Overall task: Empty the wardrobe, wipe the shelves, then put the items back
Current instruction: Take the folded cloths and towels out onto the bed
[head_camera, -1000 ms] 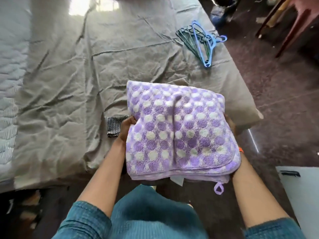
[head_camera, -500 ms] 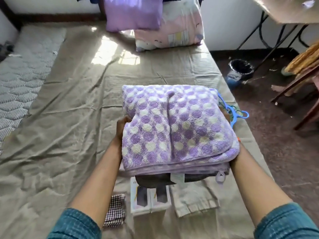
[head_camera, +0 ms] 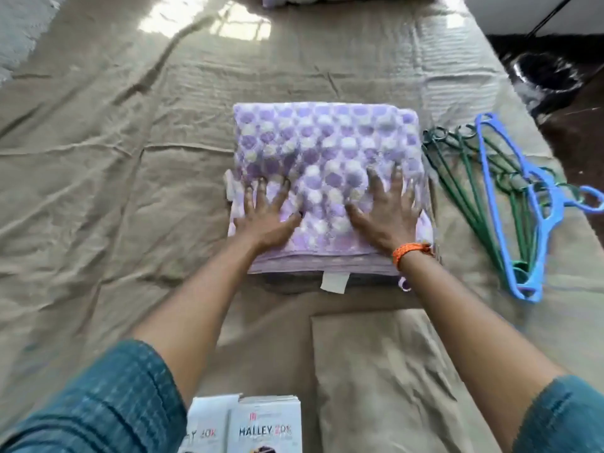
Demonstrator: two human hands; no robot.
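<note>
Fleecy purple-dotted folded blanket [head_camera: 327, 152] under both flat hands

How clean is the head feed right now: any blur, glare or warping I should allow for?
Head view: motion blur softens the purple dotted blanket and both the left hand and right hand; a blown-out sunlight patch glares on the bed sheet; wide-angle warping bends the frame edges.

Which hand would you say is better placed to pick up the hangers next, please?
Probably the right hand: it lies flat on the blanket beside the hangers, while the left hand presses the far side.
</note>
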